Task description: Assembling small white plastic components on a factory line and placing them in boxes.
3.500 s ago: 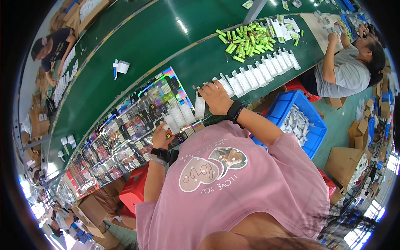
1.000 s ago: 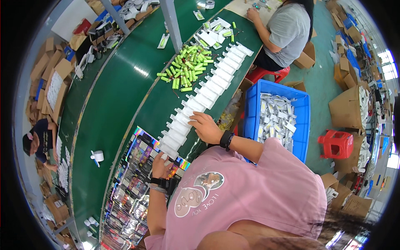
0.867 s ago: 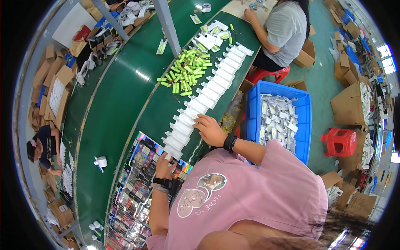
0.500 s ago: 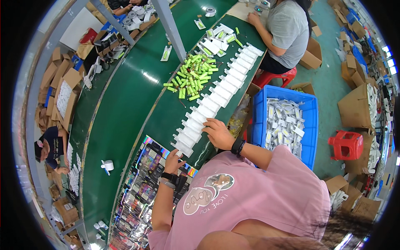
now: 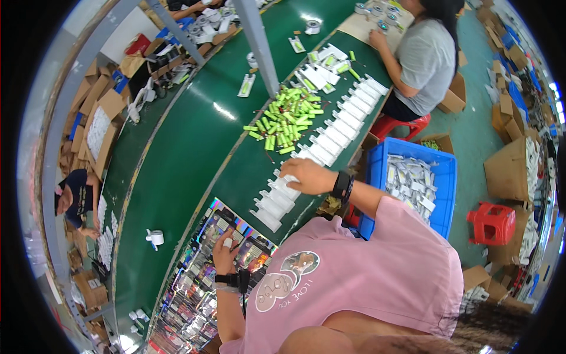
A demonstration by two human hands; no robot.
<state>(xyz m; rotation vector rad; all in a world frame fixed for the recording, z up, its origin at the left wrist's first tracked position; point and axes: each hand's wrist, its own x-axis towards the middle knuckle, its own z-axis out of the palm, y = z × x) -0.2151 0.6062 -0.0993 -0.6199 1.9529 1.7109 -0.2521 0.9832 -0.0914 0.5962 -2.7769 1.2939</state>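
Note:
A long slanting row of white plastic casings point(image 5: 348, 122) lies side by side on the green table. My right hand point(image 5: 309, 175) reaches over the nearer part of this row, its fingers bent down around one white casing and hiding part of it. Lower left, above printed colourful packages point(image 5: 203, 271), my left hand point(image 5: 226, 253) pinches a small white piece point(image 5: 227, 242); its exact kind is too small to tell. Beyond the row sits a heap of green-wrapped battery packs point(image 5: 289, 115) with thin wires.
A blue bin point(image 5: 372, 171) full of white parts stands right of the table. Past it are a red stool point(image 5: 492, 223) and cardboard boxes. A co-worker in a grey shirt point(image 5: 427, 62) sits at the far right end. A grey metal post point(image 5: 257, 50) rises behind the batteries.
My right hand has moved farther along the row and closed over a casing. My left hand has drawn left and down from the row's near end, still with the small white piece. The view has shifted slightly.

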